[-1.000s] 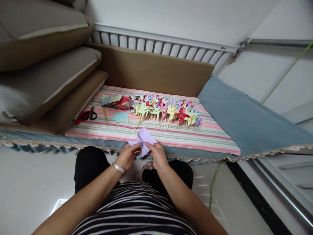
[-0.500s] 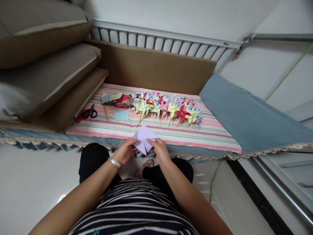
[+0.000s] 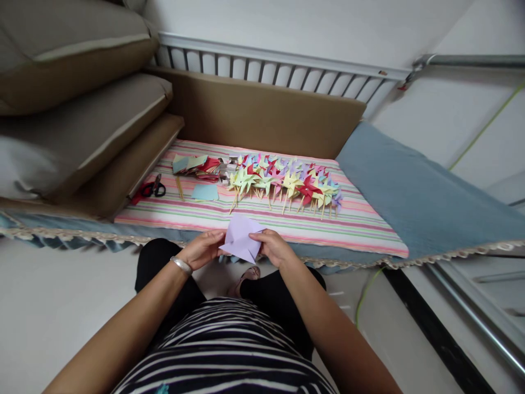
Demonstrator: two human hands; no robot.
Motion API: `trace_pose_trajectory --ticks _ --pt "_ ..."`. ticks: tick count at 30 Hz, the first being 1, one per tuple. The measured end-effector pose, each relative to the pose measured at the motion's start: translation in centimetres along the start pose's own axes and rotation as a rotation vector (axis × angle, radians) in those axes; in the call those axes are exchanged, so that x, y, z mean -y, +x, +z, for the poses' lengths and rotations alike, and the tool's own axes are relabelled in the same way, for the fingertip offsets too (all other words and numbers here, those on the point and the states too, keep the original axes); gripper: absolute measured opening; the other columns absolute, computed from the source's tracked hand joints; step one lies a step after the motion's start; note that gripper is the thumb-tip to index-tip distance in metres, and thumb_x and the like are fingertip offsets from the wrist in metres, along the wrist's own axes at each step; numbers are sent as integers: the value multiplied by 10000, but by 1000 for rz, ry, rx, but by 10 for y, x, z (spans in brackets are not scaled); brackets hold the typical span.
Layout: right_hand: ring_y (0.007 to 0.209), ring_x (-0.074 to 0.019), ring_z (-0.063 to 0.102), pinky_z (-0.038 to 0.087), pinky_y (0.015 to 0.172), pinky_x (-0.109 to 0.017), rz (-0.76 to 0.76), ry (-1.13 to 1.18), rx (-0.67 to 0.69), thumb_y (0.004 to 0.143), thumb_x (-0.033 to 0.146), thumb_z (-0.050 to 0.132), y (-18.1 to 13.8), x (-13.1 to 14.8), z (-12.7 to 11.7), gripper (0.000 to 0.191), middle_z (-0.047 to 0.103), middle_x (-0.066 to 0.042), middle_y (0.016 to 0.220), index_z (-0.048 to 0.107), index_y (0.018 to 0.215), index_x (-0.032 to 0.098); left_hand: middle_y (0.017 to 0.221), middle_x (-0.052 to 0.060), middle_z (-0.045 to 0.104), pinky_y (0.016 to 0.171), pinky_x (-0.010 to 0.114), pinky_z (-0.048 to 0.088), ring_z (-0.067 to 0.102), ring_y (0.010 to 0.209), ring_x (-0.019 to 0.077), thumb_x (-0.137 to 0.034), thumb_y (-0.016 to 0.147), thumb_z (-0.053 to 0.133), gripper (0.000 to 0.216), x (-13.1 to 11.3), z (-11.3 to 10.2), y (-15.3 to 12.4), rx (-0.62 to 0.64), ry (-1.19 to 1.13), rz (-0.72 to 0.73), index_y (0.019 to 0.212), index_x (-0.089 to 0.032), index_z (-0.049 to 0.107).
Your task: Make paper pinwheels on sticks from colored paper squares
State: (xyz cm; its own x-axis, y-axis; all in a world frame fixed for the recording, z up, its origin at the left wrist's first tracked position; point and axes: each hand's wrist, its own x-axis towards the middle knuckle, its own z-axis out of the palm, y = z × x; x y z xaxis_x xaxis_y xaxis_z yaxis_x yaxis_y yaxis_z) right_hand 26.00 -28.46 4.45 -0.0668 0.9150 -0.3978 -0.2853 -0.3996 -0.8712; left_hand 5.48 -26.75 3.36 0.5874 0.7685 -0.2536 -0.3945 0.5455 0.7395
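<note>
A light purple paper square (image 3: pixel 241 235) with slits cut in from its corners is held in front of me, tilted, just past the bed's near edge. My right hand (image 3: pixel 274 247) pinches its right side, thumb on top and fingers underneath. At the left edge of the paper is my left hand (image 3: pixel 203 249), a silver bangle on its wrist; its fingers are closed against the sheet, their tips partly hidden. Many finished paper pinwheels (image 3: pixel 289 183) on sticks lie in rows beyond the hands.
On the striped cloth (image 3: pixel 197 213) lie light blue paper sheets (image 3: pixel 205 192), a pile of coloured paper (image 3: pixel 197 167), thin sticks (image 3: pixel 179 188) and black-handled scissors (image 3: pixel 158 187). Stacked cushions (image 3: pixel 94 126) stand at left, a brown board (image 3: pixel 262 115) behind. Blue bedding (image 3: pixel 426 186) covers the right.
The purple paper has turned and tilted in my hands. My left hand has shifted left, its thumb moving off the sheet's face to its edge. My right hand has moved slightly right.
</note>
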Motion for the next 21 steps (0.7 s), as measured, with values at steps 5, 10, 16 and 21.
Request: trace_pose_trajectory --ticks 5,10,16,21 --pt "508 -136 577 438 495 -232 -8 -131 30 532 248 742 1 3 6 235 677 -38 626 654 711 124 778 86 679 635 234 444 599 657 143 -279 618 771 280 9 5 2 8 93 -14 843 -125 706" --pt "511 -140 575 417 496 -229 -60 -208 5 545 216 723 -4 10 12 176 674 -26 606 664 689 132 781 94 693 669 236 445 608 672 144 -264 627 764 238 7 10 2 -11 151 -16 808 -117 714" --pt "584 -166 598 441 553 -250 -125 -263 7 546 195 708 -1 11 16 166 691 -24 660 685 705 153 743 82 687 601 224 419 592 619 128 -241 646 745 183 6 10 4 -22 182 1 780 -121 714" --pt "585 -166 591 446 556 -254 -157 -305 0 555 193 685 7 5 15 133 681 -10 637 683 684 162 674 90 683 542 227 401 576 547 126 -226 601 766 173 8 15 6 -97 144 17 703 -100 706"
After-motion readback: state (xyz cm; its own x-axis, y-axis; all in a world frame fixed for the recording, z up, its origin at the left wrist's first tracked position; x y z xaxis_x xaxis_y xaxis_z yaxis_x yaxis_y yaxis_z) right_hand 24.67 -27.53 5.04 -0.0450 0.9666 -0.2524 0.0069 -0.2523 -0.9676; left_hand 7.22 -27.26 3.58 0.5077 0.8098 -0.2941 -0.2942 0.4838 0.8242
